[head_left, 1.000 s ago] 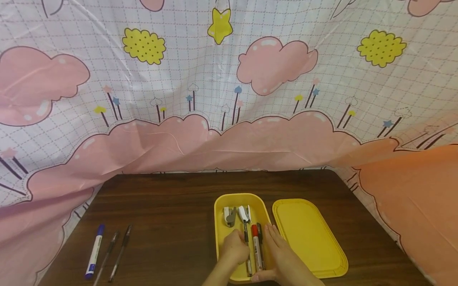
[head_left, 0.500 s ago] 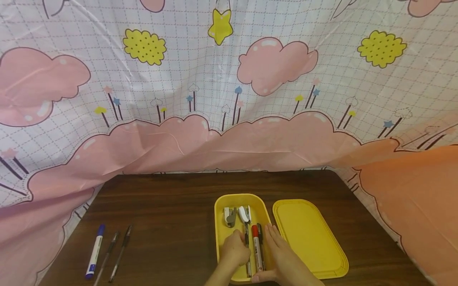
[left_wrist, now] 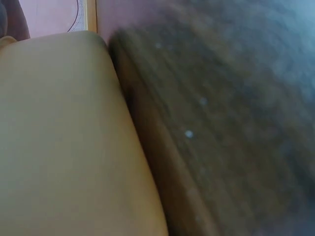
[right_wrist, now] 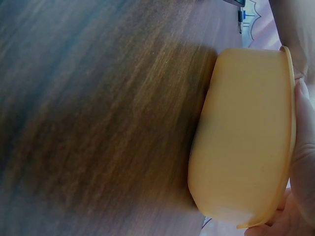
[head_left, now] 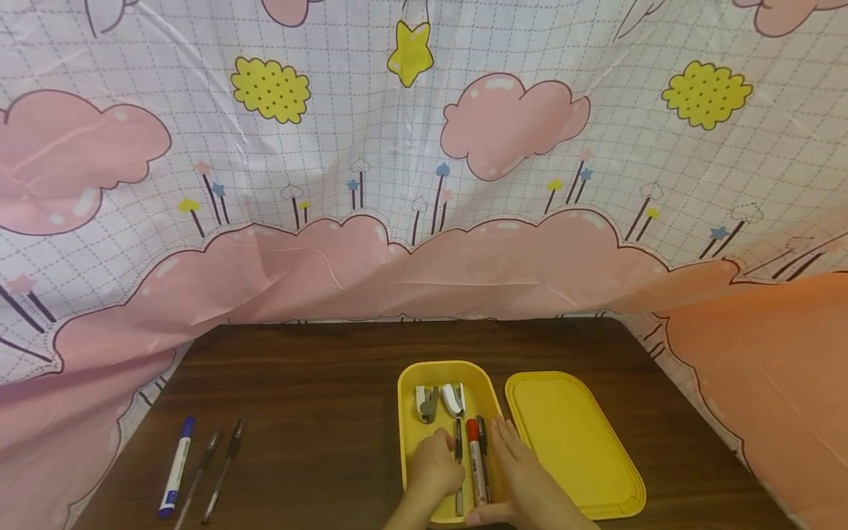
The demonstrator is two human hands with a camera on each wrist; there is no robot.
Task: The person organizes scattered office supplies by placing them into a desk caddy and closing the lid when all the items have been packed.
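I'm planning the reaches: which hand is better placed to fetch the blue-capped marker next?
Left, probably: the left hand, though at the black pen, is nearer the blue-capped marker. The right hand lies farther off, along the right side of the yellow box.

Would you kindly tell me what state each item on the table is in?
Box: open, upright.
Lid: off, flat beside the box.
Red marker: capped, in the box.
Blue marker: capped, on the table.
Boxed pens: lying down, caps unclear.
Loose pens: lying down, caps unclear.
Staplers: lying in the box.
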